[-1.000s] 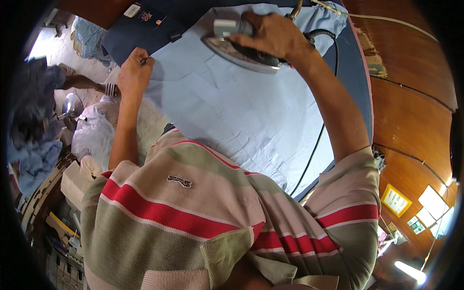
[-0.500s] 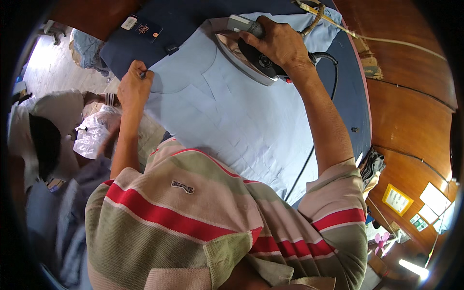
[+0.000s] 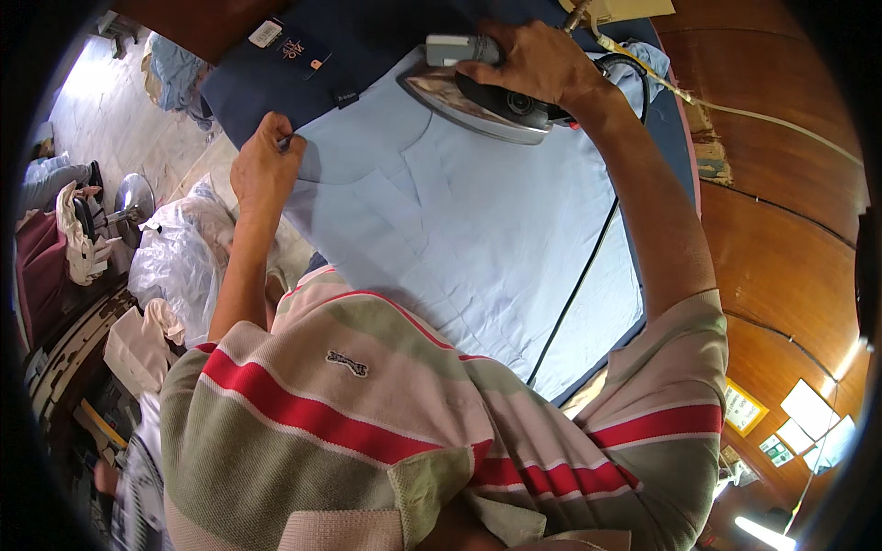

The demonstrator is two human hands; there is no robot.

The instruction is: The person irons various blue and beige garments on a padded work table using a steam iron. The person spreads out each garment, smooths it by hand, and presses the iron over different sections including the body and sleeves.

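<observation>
Light blue garment fabric [image 3: 496, 220] lies spread over a dark navy cloth, with a curved seam near its upper left part. My right hand [image 3: 551, 69] grips the handle of a steam iron [image 3: 478, 110]. The iron's metal soleplate lies flat on or just over the upper part of the fabric; I cannot tell exact contact. At the left edge, my left hand [image 3: 265, 170] is closed, pinching the border of the light blue fabric between thumb and fingers. A small dark woven label [image 3: 346, 97] shows at the fabric's upper edge.
A hang tag [image 3: 303, 53] lies on the navy cloth [image 3: 234, 87]. The iron's black cord [image 3: 579, 294] crosses the fabric; a pale hose [image 3: 735, 110] runs right. Clear plastic bags [image 3: 179, 248] and a machine [image 3: 78, 344] stand left. Wood panelling [image 3: 781, 234] bounds the right side.
The iron has turned a little and shifted slightly in my right hand. My left hand keeps its pinch. A person at the left has gone from view, revealing the machine and bags.
</observation>
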